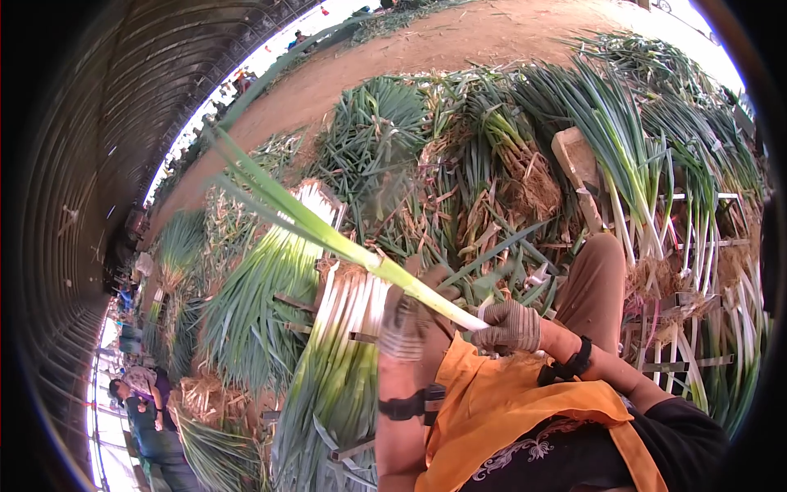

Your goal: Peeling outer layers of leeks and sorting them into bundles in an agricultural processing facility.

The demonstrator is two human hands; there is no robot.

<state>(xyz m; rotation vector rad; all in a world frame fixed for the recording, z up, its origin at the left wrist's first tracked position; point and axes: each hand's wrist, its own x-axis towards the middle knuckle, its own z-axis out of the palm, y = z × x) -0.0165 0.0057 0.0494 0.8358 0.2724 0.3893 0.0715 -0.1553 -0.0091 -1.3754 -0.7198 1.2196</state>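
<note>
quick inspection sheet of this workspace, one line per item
surface: dirt ground, mostly covered with produce
job's things: one long green onion, held at its white end and pointing up to the left
clutter: stacked green onion bundles in front, more piles on the right, loose dry leaves between them
hands: left hand gloved, touching the stalk, slightly blurred; right hand gloved, closed on the white end
cables: nothing seen; black wrist straps only
surroundings: orange apron over the lap, wooden frame, another person at lower left
</note>
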